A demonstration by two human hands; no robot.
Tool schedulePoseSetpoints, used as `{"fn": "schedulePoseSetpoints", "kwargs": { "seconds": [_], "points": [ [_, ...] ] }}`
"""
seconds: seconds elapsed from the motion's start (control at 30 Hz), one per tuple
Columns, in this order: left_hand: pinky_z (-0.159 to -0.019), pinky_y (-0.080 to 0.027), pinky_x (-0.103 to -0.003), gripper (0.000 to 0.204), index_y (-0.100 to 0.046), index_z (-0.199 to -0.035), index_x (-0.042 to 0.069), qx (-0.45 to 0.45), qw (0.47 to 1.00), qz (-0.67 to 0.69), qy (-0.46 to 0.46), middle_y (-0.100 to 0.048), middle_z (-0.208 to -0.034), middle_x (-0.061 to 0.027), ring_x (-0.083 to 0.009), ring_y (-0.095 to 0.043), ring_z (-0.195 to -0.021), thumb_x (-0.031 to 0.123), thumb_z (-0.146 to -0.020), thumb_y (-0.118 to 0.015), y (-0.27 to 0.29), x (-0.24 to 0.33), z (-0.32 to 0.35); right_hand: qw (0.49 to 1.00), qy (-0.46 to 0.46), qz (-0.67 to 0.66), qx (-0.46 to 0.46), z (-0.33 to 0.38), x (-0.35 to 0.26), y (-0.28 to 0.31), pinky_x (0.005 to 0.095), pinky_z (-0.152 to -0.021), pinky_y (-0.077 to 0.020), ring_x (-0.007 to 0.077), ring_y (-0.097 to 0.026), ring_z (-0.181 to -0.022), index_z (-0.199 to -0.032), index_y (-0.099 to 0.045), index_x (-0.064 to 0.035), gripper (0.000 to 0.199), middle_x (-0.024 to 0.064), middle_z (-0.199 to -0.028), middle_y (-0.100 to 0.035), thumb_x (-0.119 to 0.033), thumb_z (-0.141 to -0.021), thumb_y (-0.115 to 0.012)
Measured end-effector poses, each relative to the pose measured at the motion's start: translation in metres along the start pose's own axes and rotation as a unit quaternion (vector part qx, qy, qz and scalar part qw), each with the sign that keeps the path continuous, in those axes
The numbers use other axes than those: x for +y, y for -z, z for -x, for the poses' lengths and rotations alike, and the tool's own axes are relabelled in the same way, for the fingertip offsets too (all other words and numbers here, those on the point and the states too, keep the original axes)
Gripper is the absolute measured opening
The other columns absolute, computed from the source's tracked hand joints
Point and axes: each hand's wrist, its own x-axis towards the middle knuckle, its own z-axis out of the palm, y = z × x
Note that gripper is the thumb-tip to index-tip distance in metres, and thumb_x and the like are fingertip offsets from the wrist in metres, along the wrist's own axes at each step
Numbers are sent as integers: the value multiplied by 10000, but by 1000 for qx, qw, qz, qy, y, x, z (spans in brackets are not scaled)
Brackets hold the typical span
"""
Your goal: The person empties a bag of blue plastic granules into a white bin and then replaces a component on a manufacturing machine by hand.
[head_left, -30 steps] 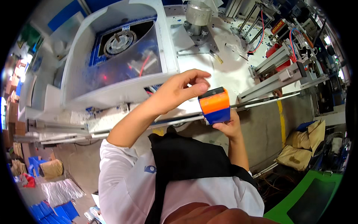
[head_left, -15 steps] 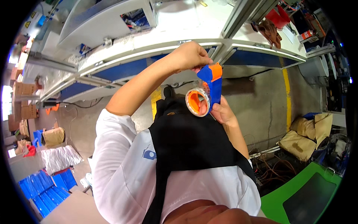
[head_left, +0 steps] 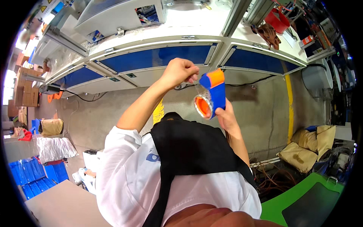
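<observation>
My right hand (head_left: 228, 116) grips a blue and orange tape dispenser (head_left: 218, 90) in front of my apron, its fingers wrapped round the frame and partly hidden behind it. A roll of clear tape (head_left: 197, 106) with an orange core sits on the dispenser's left side. The orange head points up and away from me. Just left of that head, my left hand (head_left: 179, 72) is closed in a pinch. A faint see-through strip seems to run from its fingertips down toward the roll.
A white workbench (head_left: 177, 43) with blue panels runs across the far side. On it stand a white machine housing (head_left: 117, 17) and a red container (head_left: 278, 20). A grey bin (head_left: 315, 77) is at the right, a green surface (head_left: 276, 204) at the near right, and blue trays (head_left: 28, 174) at the left.
My left hand has come away from the dispenser's head, toward the left and slightly nearer. The dispenser, still in my right hand, has turned a little.
</observation>
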Motion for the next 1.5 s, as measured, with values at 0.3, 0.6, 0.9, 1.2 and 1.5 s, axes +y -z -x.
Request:
{"fn": "schedulePoseSetpoints", "kwargs": {
  "seconds": [0.3,0.6,0.9,1.2,1.5],
  "points": [
    [-740,-434,-248,290,-549,-1059,23,45,984,173,-21,-594,-983,-49,-104,-547,-871,264,-905,-502,59,-109,91,992,-90,-89,-25,-42,90,-33,279,-849,-419,135,-534,-970,-1192,-449,-2,611,53,-1064,-561,-402,-780,-657],
    [-863,-470,-417,414,-346,-1245,32,45,869,489,58,-505,-1146,-132,-259,-534,-1040,240,-917,-489,160,-177,222,966,-124,83,-213,-113,172,-188,258,-836,-415,116,-537,-913,-1172,-454,8,518,71,-1010,-566,-343,-829,-621],
    [-889,-469,-416,429,-278,-1284,37,224,854,470,7,-441,-1242,-158,-277,-512,-1104,211,-933,-452,261,-275,331,875,-33,302,-376,-163,268,-353,331,-884,-411,244,-521,-1049,-1235,-406,-41,568,137,-1122,-531,-289,-787,-653],
    [-864,-461,-331,486,-358,-1279,54,345,780,521,4,-527,-1143,-113,-199,-561,-1000,238,-877,-561,320,-336,400,770,11,423,-477,-208,363,-478,371,-774,-472,326,-593,-918,-1116,-473,-57,567,164,-997,-590,-305,-676,-731],
    [-920,-425,-346,527,-290,-1304,110,405,680,602,-110,-484,-1119,-75,-187,-540,-972,165,-862,-573,484,-367,427,767,11,340,-544,-309,476,-625,357,-784,-467,297,-589,-925,-1130,-458,-66,566,144,-1007,-574,-220,-661,-733]
  ]
}}
